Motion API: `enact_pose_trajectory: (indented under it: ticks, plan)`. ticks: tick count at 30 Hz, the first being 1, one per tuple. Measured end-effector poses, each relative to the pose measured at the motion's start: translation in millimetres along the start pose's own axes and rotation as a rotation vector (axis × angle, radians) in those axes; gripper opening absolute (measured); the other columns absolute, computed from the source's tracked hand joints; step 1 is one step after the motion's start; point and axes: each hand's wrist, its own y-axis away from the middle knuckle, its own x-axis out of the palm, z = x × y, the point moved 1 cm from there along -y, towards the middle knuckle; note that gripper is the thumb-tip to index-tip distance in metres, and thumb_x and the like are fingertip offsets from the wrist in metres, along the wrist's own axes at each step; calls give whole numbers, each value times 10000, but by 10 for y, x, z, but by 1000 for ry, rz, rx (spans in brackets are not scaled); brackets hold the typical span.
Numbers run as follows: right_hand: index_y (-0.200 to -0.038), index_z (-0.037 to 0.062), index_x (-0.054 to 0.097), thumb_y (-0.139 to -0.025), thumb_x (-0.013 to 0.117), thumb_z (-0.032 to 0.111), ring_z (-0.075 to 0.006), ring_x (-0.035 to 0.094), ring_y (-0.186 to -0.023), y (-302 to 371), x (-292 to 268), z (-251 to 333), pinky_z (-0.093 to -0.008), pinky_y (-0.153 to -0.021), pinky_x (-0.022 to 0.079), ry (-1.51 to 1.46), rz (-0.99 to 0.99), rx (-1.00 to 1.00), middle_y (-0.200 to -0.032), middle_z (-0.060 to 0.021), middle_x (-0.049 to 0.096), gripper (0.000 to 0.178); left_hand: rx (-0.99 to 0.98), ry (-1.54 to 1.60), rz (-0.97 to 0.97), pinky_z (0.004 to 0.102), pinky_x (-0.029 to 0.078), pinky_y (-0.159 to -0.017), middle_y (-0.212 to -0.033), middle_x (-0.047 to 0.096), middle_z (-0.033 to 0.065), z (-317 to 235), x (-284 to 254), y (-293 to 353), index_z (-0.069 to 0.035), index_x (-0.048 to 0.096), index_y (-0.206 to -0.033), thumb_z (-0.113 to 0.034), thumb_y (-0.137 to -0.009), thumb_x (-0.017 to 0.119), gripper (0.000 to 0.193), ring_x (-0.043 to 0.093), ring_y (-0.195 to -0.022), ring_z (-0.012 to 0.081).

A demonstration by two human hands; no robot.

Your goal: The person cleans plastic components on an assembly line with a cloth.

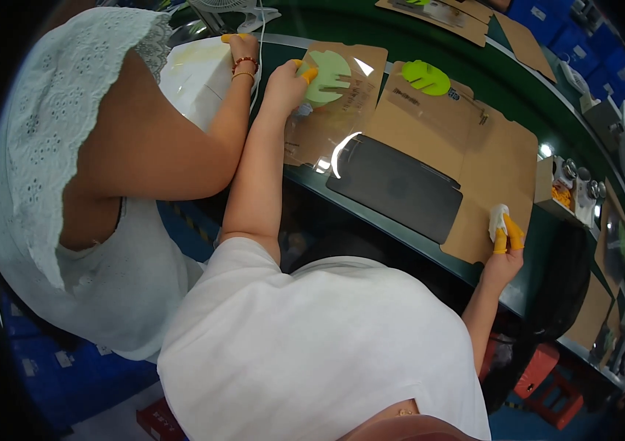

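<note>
My left hand [288, 87], with yellow finger cots, pinches the left edge of a pale green slotted disc [326, 77]. That disc lies over a flat brown cardboard piece [371, 66] with a shiny clear surface. A crumpled white cloth [499, 218] is gripped between the yellow-cotted fingers of my right hand [505, 246], over the right end of an unfolded cardboard sheet [500, 162]. Nearer to me, a dark grey rectangular panel [397, 189] lies between my hands and overlaps the cardboard. A brighter green slotted disc [426, 78] rests at the cardboard's far edge.
At my left a co-worker's hand [243, 48] rests by a white box-like object [196, 81], their arm close along mine. A small box of metal parts and orange bits [566, 189] stands at the right. Beyond are a fan [221, 4] and blue bins [573, 44].
</note>
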Motion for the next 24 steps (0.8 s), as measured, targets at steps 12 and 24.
enact_pose_trajectory:
  ticks: [12,24]
  plan:
    - [-1028,-10,601,-836,569,-10,-161,558,-959,-20,11,9,-243,-868,434,19,10,-21,-1022,-64,550,195,339,333,-411,327,457,-644,-868,605,176,-564,-230,309,42,561,-942,-78,-796,525,192,586,-764,265]
    - [-1015,-5,621,-830,587,5,-162,567,-938,-13,-1,42,-237,-850,441,50,15,-50,-1014,-69,566,188,885,208,-547,255,437,-615,-833,559,77,-1071,-269,1119,-54,684,-914,-2,-643,740,281,516,-729,203]
